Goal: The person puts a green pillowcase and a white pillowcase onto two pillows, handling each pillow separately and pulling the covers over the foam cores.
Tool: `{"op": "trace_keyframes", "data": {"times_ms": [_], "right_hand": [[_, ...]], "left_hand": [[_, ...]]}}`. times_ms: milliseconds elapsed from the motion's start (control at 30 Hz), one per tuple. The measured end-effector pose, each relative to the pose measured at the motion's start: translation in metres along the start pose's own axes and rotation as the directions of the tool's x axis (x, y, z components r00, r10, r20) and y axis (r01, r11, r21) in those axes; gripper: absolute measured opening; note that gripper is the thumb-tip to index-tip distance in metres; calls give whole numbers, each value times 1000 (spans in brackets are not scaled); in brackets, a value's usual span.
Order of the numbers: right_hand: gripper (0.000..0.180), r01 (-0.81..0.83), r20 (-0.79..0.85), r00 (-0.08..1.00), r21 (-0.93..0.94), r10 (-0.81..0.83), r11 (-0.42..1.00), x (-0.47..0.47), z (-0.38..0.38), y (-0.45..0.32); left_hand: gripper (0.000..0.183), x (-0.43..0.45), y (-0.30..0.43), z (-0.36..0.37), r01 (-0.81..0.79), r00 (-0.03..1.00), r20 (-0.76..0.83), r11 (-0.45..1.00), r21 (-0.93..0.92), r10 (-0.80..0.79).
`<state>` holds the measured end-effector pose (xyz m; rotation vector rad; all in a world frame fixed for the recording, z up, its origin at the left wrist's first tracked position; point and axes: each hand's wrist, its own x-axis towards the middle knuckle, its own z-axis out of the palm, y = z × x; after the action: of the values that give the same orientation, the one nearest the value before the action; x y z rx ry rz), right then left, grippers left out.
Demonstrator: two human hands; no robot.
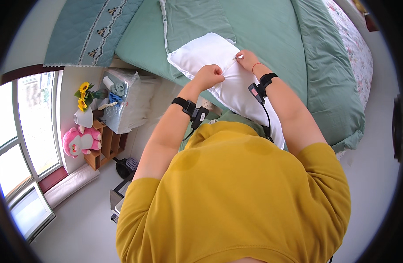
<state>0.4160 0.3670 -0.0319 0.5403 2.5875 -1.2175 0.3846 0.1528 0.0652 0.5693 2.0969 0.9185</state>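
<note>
A white pillow point(204, 52) lies at the edge of a bed with green bedding point(267, 42), its lower end reaching my lap. My left hand point(209, 76) pinches the white fabric near the pillow's middle. A little further up and to the right, my right hand point(247, 60) has its thumb and finger closed on one end of a thin strip, seemingly a zipper point(229, 66), which runs between both hands. A green pillow point(198, 19) is partly covered by the white one. Black straps with small devices sit on both wrists.
At left, a wooden shelf unit point(107, 141) stands by the window, with a pink plush toy point(77, 146), a white lampshade point(84, 117) and sunflowers point(83, 88) near it. A plastic-covered box point(117, 113) is beside them. A blue quilted cover point(70, 36) hangs at upper left.
</note>
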Motion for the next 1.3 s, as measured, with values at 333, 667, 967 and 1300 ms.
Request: {"op": "trace_keyframes", "data": {"times_ms": [333, 667, 967, 1300], "right_hand": [[16, 164, 89, 983, -63, -158, 984, 7, 5, -7], [17, 235, 180, 961, -130, -211, 963, 4, 4, -11], [24, 236, 111, 972, -381, -210, 894, -9, -4, -38], [23, 631, 532, 756, -433, -383, 643, -79, -3, -132]], "left_hand": [[14, -8, 3, 8, 25, 991, -129, 994, -106, -39], [14, -5, -3, 4, 156, 984, -58, 972, -176, -168], [11, -7, -6, 4, 188, 979, -53, 976, -112, -195], [28, -36, -34, -36, 371, 911, 182, 928, 25, -369]]}}
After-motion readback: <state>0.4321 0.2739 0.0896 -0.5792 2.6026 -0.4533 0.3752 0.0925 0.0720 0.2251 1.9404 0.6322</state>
